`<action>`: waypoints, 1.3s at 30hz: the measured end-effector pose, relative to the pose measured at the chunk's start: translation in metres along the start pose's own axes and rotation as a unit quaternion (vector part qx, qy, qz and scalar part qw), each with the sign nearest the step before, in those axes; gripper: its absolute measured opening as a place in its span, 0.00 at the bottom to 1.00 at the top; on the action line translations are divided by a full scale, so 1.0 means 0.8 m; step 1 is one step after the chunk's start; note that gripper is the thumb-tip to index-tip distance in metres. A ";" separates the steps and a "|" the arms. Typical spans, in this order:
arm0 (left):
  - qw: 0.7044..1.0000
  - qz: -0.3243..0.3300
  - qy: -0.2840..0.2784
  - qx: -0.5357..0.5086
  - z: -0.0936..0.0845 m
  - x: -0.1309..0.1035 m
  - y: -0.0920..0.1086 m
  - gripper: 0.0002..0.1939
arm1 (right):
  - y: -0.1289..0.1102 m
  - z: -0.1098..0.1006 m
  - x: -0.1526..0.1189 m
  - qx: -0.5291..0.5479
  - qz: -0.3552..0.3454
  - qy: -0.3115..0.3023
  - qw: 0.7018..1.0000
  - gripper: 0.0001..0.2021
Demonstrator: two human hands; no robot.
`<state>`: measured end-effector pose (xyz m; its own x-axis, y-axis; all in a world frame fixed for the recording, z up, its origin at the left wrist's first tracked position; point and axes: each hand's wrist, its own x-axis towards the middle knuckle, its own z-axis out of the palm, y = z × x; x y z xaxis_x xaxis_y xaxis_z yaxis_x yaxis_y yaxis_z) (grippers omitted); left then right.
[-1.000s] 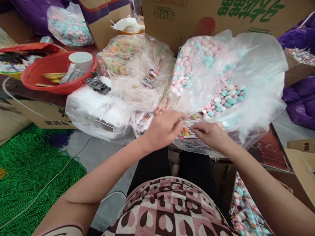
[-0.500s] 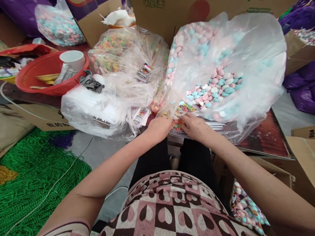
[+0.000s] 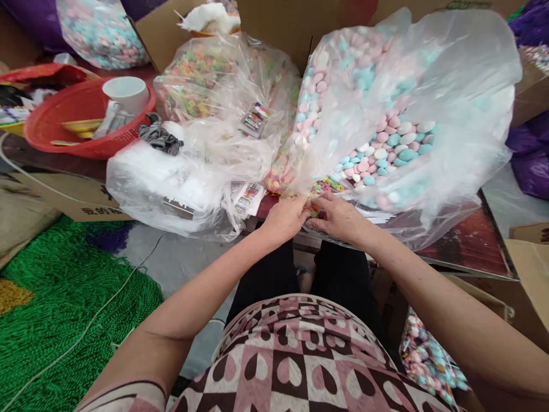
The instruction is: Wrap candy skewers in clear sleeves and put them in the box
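Observation:
At the table's front edge my left hand and my right hand almost meet over small colourful ring-shaped pieces. The fingers of both are bent and closed; what they pinch is too small to make out. Behind my right hand lies a large clear bag of pink, blue and white oval pieces, its mouth open towards me. Left of it, a clear bag of orange and green pieces has a small printed packet on top. Printed cards lie left of my left hand.
A red basket with a white cup stands at the left. Nearer is a plastic bag of white material. Cardboard rises behind. Green strands cover the floor at left; an open box is at lower right.
My hands have drawn closer together and now cover more of the small ring-shaped pieces. The view has shifted slightly, with the large bag appearing further right.

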<state>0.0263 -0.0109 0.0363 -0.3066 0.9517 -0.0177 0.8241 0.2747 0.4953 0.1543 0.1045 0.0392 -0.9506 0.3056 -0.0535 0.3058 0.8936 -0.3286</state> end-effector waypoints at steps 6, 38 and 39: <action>0.990 0.008 0.013 -0.141 0.006 0.003 0.005 0.05 | 0.007 0.011 0.007 -0.005 0.012 0.024 1.000 0.08; 0.979 -0.086 0.179 0.034 -0.095 0.065 -0.014 0.16 | -0.062 -0.120 0.043 0.650 0.085 0.159 0.738 0.10; 0.983 -0.086 0.157 0.047 -0.096 0.065 -0.015 0.13 | -0.066 -0.120 0.054 0.651 0.078 0.161 0.737 0.10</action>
<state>-0.0362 0.0251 0.0962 -0.5647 0.8051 0.1814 0.7834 0.4537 0.4249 0.1022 0.1023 0.1443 -0.7829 0.6215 -0.0287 -0.0997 -0.1709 -0.9802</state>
